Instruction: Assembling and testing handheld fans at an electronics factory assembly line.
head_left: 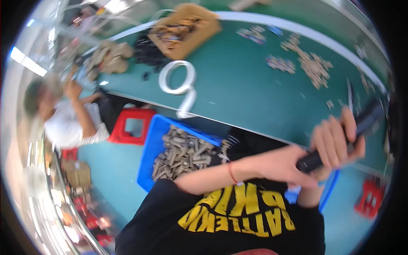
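Observation:
My right hand [330, 142] is wrapped round a long black cylindrical tool [369, 117], perhaps an electric screwdriver; its exact kind is blurred. The tool slants from beside my left hand up to the right, over the near right part of the green table [246, 93]. My left hand [282, 165], with a red cord on the wrist, reaches across my body to the tool's lower end. That end overlaps the hand, and its fingers are mostly hidden.
A blue bin [146, 163] of grey-brown parts stands left of me. On the table lie a white tape roll [162, 78], an open carton [212, 29] of parts, and small tan pieces [314, 70]. A person [72, 121] sits at left by a red stool [117, 134].

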The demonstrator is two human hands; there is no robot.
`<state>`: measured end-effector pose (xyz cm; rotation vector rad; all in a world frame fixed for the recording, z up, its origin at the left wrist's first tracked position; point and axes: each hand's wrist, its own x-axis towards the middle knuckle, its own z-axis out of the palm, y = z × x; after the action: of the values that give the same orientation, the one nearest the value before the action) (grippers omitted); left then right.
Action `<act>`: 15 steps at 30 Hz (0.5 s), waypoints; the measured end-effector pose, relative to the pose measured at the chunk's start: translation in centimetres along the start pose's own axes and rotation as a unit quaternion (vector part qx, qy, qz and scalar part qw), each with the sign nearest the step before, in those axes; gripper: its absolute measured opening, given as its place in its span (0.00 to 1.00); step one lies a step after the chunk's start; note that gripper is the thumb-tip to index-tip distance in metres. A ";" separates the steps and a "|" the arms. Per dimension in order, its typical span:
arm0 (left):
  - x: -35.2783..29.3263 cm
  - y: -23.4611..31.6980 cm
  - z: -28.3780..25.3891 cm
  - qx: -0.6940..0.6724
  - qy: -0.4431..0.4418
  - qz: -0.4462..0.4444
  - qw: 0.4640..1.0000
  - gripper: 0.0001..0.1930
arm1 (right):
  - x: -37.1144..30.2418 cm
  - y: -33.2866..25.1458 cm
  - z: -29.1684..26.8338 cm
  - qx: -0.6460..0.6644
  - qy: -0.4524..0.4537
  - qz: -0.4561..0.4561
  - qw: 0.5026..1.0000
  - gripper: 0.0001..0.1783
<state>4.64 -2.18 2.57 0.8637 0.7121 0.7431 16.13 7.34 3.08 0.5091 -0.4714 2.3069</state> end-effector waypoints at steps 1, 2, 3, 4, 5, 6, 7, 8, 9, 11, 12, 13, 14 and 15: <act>0.0 -1.4 -0.2 0.036 -0.009 0.054 0.998 0.18 | -0.4 0.1 0.0 0.010 0.011 -0.015 1.000 0.14; -0.8 -1.1 0.0 0.120 0.031 0.118 0.985 0.21 | -0.9 -0.2 0.4 0.017 0.025 -0.051 0.998 0.14; -3.0 1.0 0.3 0.151 0.075 0.050 0.984 0.25 | -1.5 -0.7 0.5 0.024 0.044 -0.087 0.995 0.14; -4.1 0.6 0.1 0.222 0.122 0.108 0.961 0.24 | -1.8 -1.3 0.5 0.020 0.036 -0.103 0.994 0.13; -5.1 -0.1 -0.3 0.291 0.165 0.161 0.929 0.24 | -1.9 -1.8 0.4 0.015 0.032 -0.121 0.992 0.12; -6.4 0.0 -1.0 0.259 0.176 0.176 0.933 0.22 | -2.0 -2.2 0.4 0.026 0.022 -0.112 0.993 0.12; -8.1 0.3 -2.0 0.198 0.157 0.158 0.955 0.17 | -2.0 -2.6 0.3 -0.058 0.134 -0.143 0.979 0.10; -9.7 0.4 -2.8 0.147 0.174 0.154 0.961 0.15 | -2.0 -2.7 0.1 -0.142 0.243 -0.171 0.944 0.09; -11.3 0.3 -3.7 0.095 0.189 0.151 0.966 0.13 | -1.8 -2.7 -0.1 -0.135 0.236 -0.163 0.949 0.09; -13.9 0.5 -4.7 0.102 0.267 0.170 0.943 0.12 | -1.1 -2.2 -0.3 -0.172 0.210 -0.135 0.953 0.07; -14.7 0.4 -5.0 0.118 0.311 0.176 0.926 0.11 | -0.7 -1.9 0.1 -0.139 0.170 -0.138 0.966 0.08; -15.4 0.5 -5.1 0.121 0.318 0.178 0.923 0.11 | -0.1 -1.8 0.5 0.004 0.042 -0.107 0.993 0.11; -16.5 0.6 -5.0 0.128 0.324 0.198 0.916 0.11 | -1.1 -3.0 0.8 0.013 0.029 -0.102 0.994 0.15; -16.9 0.7 -4.9 0.132 0.323 0.212 0.913 0.10 | 0.5 -2.5 1.8 0.017 0.028 -0.101 0.994 0.15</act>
<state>-8.62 -13.44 5.01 1.0418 1.2536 1.3796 17.98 8.53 5.33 0.4841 -0.3381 2.1327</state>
